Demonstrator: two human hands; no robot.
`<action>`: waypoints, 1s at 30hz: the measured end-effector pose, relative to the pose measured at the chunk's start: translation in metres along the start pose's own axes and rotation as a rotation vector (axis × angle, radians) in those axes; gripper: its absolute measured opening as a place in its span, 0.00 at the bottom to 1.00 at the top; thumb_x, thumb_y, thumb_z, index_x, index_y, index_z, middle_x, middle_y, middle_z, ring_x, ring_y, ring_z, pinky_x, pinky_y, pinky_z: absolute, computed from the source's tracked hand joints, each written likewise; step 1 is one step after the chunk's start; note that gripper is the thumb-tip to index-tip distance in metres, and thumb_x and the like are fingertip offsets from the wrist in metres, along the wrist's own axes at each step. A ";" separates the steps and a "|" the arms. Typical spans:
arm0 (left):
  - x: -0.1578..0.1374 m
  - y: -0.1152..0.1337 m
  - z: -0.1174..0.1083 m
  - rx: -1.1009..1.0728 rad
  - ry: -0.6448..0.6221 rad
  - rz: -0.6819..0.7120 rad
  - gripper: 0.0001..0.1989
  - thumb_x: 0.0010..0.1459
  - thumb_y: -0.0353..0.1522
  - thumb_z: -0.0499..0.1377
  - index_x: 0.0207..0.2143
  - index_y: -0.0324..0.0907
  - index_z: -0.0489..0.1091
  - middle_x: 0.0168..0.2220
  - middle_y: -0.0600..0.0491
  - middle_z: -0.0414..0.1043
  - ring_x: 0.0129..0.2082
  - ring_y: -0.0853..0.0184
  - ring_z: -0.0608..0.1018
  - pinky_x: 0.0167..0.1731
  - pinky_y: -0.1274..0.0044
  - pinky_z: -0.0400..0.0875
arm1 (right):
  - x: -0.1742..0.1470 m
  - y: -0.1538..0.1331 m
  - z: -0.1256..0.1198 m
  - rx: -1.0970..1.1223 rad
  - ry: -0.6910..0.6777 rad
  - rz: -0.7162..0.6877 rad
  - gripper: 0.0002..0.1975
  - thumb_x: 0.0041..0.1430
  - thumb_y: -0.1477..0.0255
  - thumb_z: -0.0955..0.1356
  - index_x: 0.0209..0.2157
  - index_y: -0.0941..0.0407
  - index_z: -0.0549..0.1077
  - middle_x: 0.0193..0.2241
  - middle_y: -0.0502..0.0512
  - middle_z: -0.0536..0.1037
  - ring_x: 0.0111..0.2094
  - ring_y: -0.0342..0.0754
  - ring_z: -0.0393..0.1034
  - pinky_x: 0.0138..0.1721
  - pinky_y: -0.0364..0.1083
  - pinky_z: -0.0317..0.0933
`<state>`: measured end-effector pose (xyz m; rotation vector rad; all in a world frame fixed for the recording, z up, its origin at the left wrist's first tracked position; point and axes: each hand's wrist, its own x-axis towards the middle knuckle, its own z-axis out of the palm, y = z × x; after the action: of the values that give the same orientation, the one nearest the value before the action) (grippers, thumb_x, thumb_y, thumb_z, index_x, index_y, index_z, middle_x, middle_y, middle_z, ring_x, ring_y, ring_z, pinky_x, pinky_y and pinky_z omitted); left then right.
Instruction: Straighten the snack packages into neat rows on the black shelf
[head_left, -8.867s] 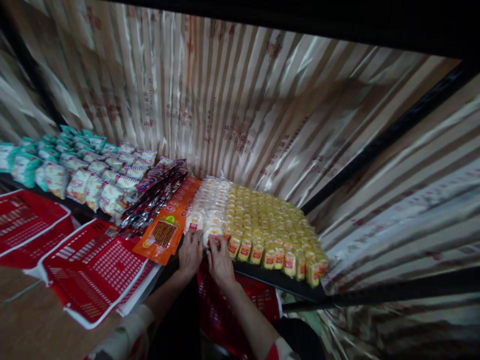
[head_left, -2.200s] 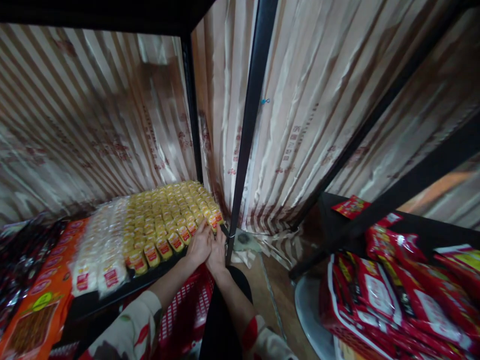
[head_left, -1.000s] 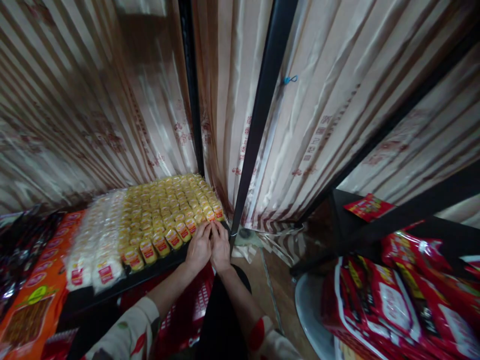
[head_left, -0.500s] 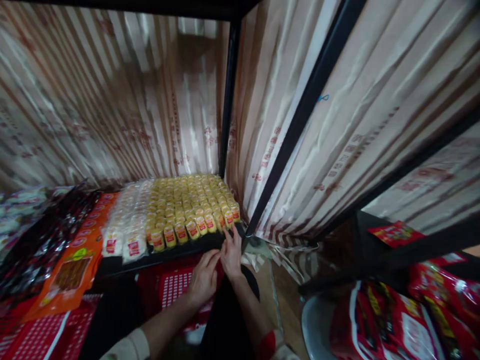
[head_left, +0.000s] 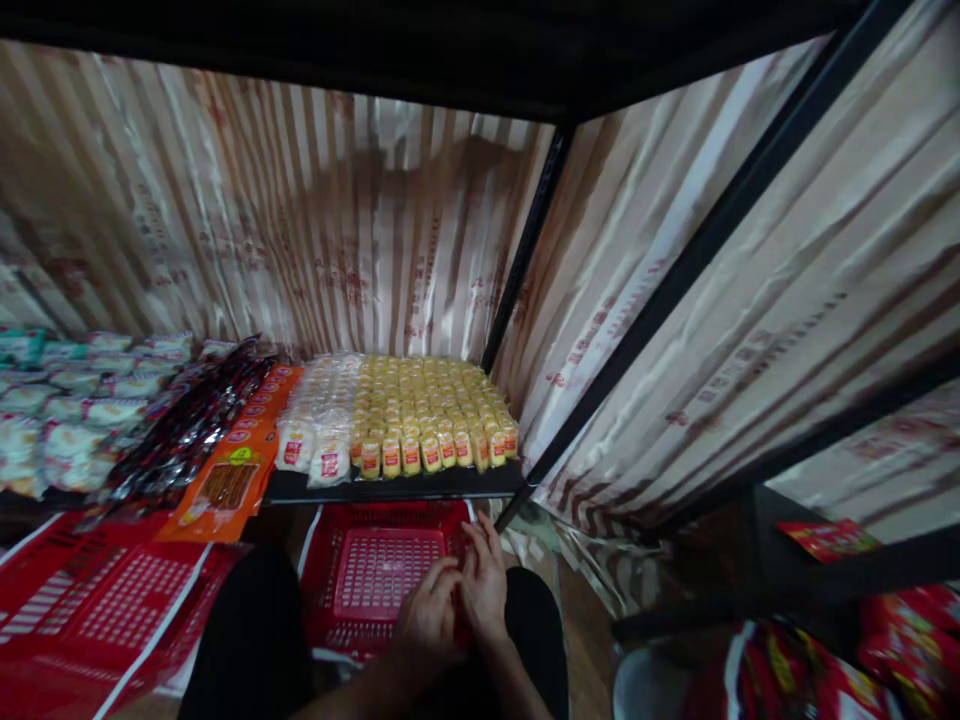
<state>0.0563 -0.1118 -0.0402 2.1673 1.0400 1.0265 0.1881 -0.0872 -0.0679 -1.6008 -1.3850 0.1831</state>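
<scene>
My left hand (head_left: pixel 433 608) is closed, its fingers curled together against my right hand, and whatever may be in them is hidden. Beside it, my right hand (head_left: pixel 484 583) has its fingers loosely stretched forward; I see nothing held in it. Both hands are over my lap, at the right side of a red plastic basket (head_left: pixel 390 570) with a perforated bottom. Beyond them on a black shelf (head_left: pixel 405 487) stand tight rows of small yellow-wrapped snack packs (head_left: pixel 431 410), with red labels on the front ones. White-wrapped packs (head_left: pixel 330 460) adjoin them on the left.
An orange snack bag (head_left: pixel 229 480), dark shiny packets (head_left: pixel 187 430) and pale packets (head_left: pixel 82 430) fill the shelf's left. Another red basket (head_left: pixel 97 590) is at lower left. A black post (head_left: pixel 675 290) slants at right, near red packages (head_left: pixel 795 670). Striped curtain (head_left: pixel 337 220) hangs behind.
Both hands have drawn back from the front edge of the yellow packs toward my lap. My view has shifted left, showing more of the basket and left shelf.
</scene>
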 end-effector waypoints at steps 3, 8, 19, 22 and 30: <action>-0.022 0.006 0.003 -0.054 0.014 -0.015 0.17 0.59 0.28 0.42 0.45 0.40 0.66 0.46 0.44 0.71 0.49 0.64 0.73 0.49 0.70 0.69 | -0.017 -0.006 -0.007 0.009 -0.013 0.027 0.18 0.56 0.74 0.57 0.42 0.56 0.74 0.51 0.62 0.68 0.50 0.51 0.67 0.47 0.51 0.66; -0.055 0.018 0.000 -0.086 0.009 -0.067 0.18 0.60 0.27 0.40 0.44 0.40 0.67 0.45 0.44 0.72 0.48 0.64 0.73 0.49 0.70 0.69 | -0.050 -0.010 -0.013 -0.002 -0.030 0.040 0.17 0.55 0.72 0.58 0.41 0.55 0.74 0.49 0.60 0.70 0.50 0.51 0.67 0.48 0.50 0.66; -0.118 0.047 -0.031 -0.220 0.008 -0.188 0.17 0.52 0.22 0.44 0.41 0.41 0.65 0.43 0.44 0.69 0.46 0.63 0.72 0.48 0.70 0.67 | -0.116 -0.033 -0.006 -0.005 -0.149 0.069 0.18 0.53 0.72 0.58 0.37 0.57 0.77 0.43 0.62 0.75 0.44 0.52 0.72 0.43 0.49 0.68; -0.131 0.053 -0.038 -0.224 -0.002 -0.259 0.18 0.49 0.20 0.45 0.40 0.41 0.65 0.42 0.46 0.69 0.44 0.64 0.72 0.47 0.71 0.68 | -0.127 -0.040 -0.005 -0.003 -0.144 0.064 0.18 0.52 0.73 0.58 0.36 0.56 0.77 0.41 0.61 0.76 0.42 0.51 0.73 0.42 0.49 0.69; -0.169 0.050 -0.052 -0.180 0.047 -0.359 0.21 0.47 0.20 0.47 0.43 0.41 0.66 0.48 0.45 0.68 0.49 0.63 0.71 0.50 0.68 0.66 | -0.147 -0.069 0.000 0.033 -0.217 -0.015 0.18 0.52 0.73 0.58 0.35 0.57 0.77 0.40 0.61 0.76 0.43 0.51 0.72 0.45 0.50 0.67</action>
<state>-0.0358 -0.2714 -0.0435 1.7406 1.2506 0.9623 0.0918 -0.2167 -0.0845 -1.5782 -1.5499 0.3783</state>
